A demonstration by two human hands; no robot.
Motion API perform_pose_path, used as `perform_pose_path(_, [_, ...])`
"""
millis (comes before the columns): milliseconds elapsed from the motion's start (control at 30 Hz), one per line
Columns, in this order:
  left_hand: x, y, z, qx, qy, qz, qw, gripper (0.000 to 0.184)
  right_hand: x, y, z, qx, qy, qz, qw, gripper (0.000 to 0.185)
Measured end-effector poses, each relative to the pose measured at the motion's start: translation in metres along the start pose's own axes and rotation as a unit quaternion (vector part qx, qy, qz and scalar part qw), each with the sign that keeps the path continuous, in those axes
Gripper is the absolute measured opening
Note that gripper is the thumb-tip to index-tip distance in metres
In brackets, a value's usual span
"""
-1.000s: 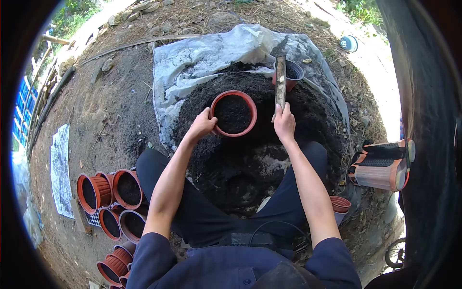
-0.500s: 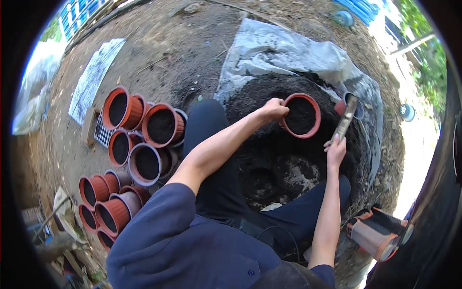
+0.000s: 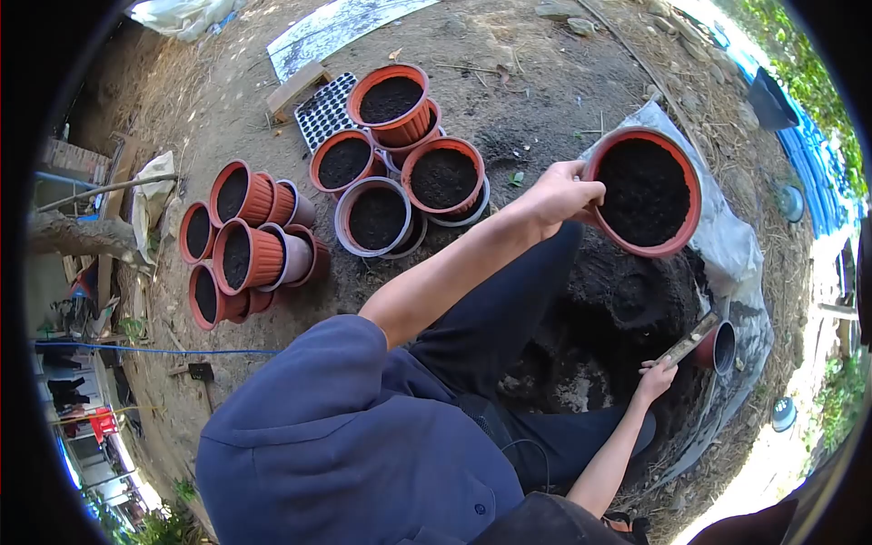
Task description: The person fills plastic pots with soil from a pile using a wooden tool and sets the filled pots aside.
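Note:
My left hand (image 3: 561, 195) grips the rim of a reddish-brown pot (image 3: 643, 193) filled with dark soil, raised above the ground. Lower right, my right hand (image 3: 656, 377) is closed around a flat wooden stick (image 3: 688, 339). The stick's far end lies close to another pot (image 3: 716, 348), which is tipped on its side on the pale sheet (image 3: 738, 263). Beneath the held pot is a heap of dark soil (image 3: 627, 300) beside my legs.
Soil-filled pots (image 3: 443, 179) stand grouped left of my knee, and several more (image 3: 247, 257) are stacked farther left. Behind them lie a black-and-white cell tray (image 3: 324, 111), a wood block (image 3: 298, 89) and a light sheet (image 3: 336, 36). A blue line crosses the lower left.
The view has swung left towards the grouped pots. My left hand has carried the soil-filled pot leftwards, away from the heap, and it appears larger. My right hand still holds the stick.

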State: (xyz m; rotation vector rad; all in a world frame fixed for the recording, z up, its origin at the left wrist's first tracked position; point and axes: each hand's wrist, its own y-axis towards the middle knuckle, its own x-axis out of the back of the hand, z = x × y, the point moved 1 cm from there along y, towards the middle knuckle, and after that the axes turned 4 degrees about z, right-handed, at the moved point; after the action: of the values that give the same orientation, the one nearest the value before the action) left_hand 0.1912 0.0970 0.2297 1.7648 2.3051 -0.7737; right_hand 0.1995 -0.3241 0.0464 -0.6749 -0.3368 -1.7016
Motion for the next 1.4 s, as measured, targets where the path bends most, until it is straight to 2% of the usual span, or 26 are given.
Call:
perform_pose_path(233, [0.134, -0.115, -0.049, -0.105, -0.078, -0.211, 0.969, 0.01, -0.021, 0.018, -0.006, 0.015, -0.002, 0.02, 1.0, 0.039])
perform_pose_path(367, [0.202, -0.183, -0.063, -0.162, -0.097, -0.304, 0.934, 0.011, -0.015, 0.023, -0.01, 0.026, -0.103, -0.05, 0.993, 0.042])
perform_pose_path(467, [0.267, -0.209, -0.058, -0.217, -0.106, -0.368, 0.898, 0.011, -0.011, 0.029, -0.016, 0.03, -0.132, -0.084, 0.987, 0.043])
perform_pose_path(533, [0.282, -0.214, -0.061, -0.251, -0.14, -0.405, 0.868, 0.013, -0.01, 0.034, -0.022, 0.032, -0.132, -0.093, 0.986, 0.043])
perform_pose_path(567, [0.29, -0.214, -0.061, -0.255, -0.143, -0.407, 0.865, 0.013, -0.01, 0.038, -0.025, 0.037, -0.131, -0.092, 0.986, 0.043])
perform_pose_path(600, [0.306, -0.212, -0.058, -0.265, -0.15, -0.423, 0.854, 0.004, -0.011, 0.036, -0.022, 0.016, -0.128, -0.084, 0.988, 0.043])
perform_pose_path(700, [0.346, -0.2, -0.05, -0.271, -0.167, -0.449, 0.835, 0.008, -0.014, 0.041, -0.026, 0.0, -0.137, -0.073, 0.988, 0.043])
perform_pose_path(833, [0.383, -0.185, -0.035, -0.225, -0.24, -0.445, 0.833, 0.008, -0.019, 0.039, -0.028, -0.009, -0.162, -0.066, 0.985, 0.043])
perform_pose_path(1100, [0.402, -0.157, -0.011, -0.18, -0.231, -0.45, 0.843, 0.005, -0.032, 0.032, -0.017, 0.031, -0.221, -0.048, 0.974, 0.043])
perform_pose_path(1400, [0.393, -0.156, -0.015, -0.18, -0.207, -0.462, 0.844, 0.004, -0.033, 0.035, -0.023, 0.03, -0.2, -0.055, 0.978, 0.043])
